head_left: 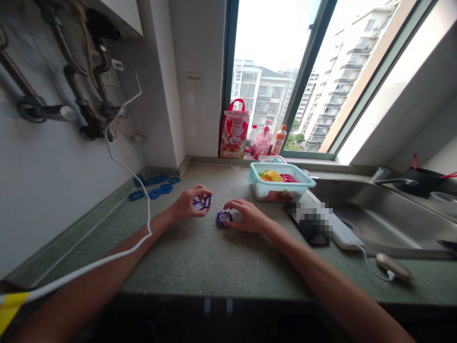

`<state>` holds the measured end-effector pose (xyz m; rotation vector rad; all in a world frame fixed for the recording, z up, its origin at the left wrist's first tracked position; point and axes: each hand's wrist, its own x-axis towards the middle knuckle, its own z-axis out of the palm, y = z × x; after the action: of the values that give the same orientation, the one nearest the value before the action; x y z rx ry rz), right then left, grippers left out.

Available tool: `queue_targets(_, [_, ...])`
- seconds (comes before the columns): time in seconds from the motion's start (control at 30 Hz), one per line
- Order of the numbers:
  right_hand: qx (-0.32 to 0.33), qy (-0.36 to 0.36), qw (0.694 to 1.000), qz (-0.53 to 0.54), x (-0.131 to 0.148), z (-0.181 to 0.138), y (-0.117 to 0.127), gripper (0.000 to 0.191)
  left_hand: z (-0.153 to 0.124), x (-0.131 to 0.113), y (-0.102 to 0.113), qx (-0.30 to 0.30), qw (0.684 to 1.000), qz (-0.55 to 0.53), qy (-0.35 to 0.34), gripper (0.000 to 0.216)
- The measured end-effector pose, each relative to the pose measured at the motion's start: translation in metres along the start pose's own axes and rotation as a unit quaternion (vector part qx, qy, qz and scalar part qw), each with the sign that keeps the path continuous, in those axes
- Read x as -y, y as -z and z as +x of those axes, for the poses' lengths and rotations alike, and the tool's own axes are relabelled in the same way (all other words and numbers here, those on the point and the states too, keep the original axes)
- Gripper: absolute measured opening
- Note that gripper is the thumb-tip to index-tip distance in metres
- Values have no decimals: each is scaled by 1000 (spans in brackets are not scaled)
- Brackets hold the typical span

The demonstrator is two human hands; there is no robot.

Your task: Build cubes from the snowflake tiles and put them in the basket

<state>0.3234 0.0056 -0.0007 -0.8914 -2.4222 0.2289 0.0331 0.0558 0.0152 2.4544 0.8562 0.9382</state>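
My left hand [189, 202] is raised a little above the green counter [200, 257], its fingers pinched round a purple gear-shaped plastic piece [202, 203]. My right hand [246, 215] rests on the counter with its fingertips closed on a second purple piece [223, 218] that lies on the surface. The two pieces are a short gap apart. A row of joined blue pieces [157, 186] lies at the back left by the wall. A pale teal tub [280, 183] holding yellow and pink pieces stands just behind my right hand.
A phone [309, 221] and a white power bank [344, 233] with a cable lie right of my right hand. A steel sink [385, 219] fills the right side. Bottles and a red bag [233, 128] stand on the window sill. A white cable [143, 190] hangs over my left forearm.
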Motion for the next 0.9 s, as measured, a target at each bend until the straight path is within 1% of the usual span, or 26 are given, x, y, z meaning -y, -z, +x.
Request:
queue_targets(0.1, [-71,19,997,5,2,1,2,42,-1,-15,-13,-14,993,-116,19,48])
queue_targets(0.17, [-89,34,995,14,4,2,1,37,-1,-21,-23,-6,986,-164,23,50])
queue_targets(0.27, [-79,40,996,15,7,3,-2,29,-2,-24,-31,18,985,-170,11,49])
queue_targets(0.33, [-69,36,997,2,7,3,-3,29,-1,-24,-30,30,990,-135,-1,48])
queue_targets(0.4, [-64,34,997,-14,7,3,-2,32,0,-22,-22,43,996,-74,-20,54])
queue_targets(0.5, [-50,33,998,-36,7,2,4,35,3,-12,2,79,994,48,-59,67])
queue_targets(0.57, [-31,32,998,-50,7,2,7,34,3,0,22,100,985,128,-54,64])
queue_targets(0.63, [-1,35,998,-61,7,2,9,32,1,14,38,105,977,183,-8,58])
queue_targets(0.7, [29,39,997,-65,7,1,9,29,-3,26,49,103,971,209,58,59])
queue_targets(0.8, [41,45,996,-60,7,1,9,29,-6,37,53,104,964,207,130,65])
queue_targets(0.9, [27,47,997,-59,8,0,10,30,-5,39,51,125,962,187,153,54])
